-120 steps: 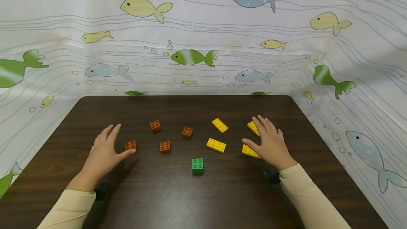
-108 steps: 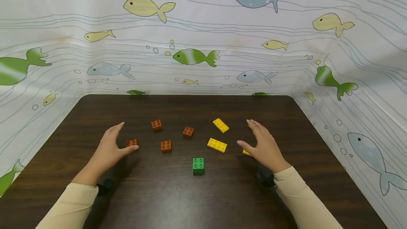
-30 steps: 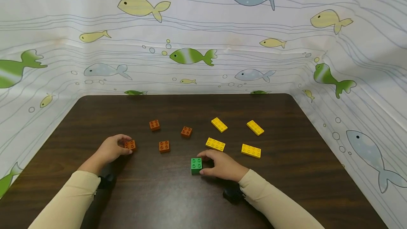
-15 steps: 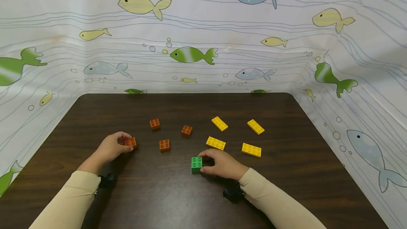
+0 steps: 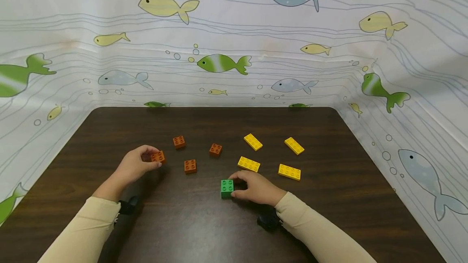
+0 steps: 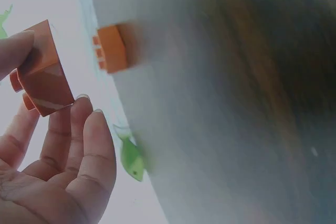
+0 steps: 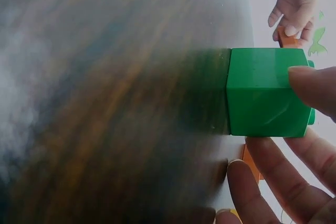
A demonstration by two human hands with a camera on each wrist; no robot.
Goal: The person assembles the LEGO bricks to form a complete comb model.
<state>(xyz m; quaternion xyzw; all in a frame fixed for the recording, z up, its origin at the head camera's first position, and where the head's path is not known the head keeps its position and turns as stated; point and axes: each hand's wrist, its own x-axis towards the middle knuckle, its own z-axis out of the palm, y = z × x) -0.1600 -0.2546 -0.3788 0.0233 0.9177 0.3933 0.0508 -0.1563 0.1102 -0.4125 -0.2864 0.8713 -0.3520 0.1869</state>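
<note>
The left hand (image 5: 133,165) pinches an orange four-stud toy brick (image 5: 158,156) between thumb and fingers, above the dark wood-grain table (image 5: 183,230). A second orange brick (image 5: 178,141) sits beyond that hand's fingertips and to their right; a third orange brick (image 5: 190,166) lies directly right of them, and a fourth orange brick (image 5: 215,149) farther right. The right hand (image 5: 257,188) grasps a green four-stud toy brick (image 5: 227,188) at its left, the base on the table. Just beyond the right hand lies a yellow eight-stud brick (image 5: 249,163), with another yellow brick (image 5: 253,142) behind it; two more yellow bricks (image 5: 289,171) lie beyond the hand to its right.
</note>
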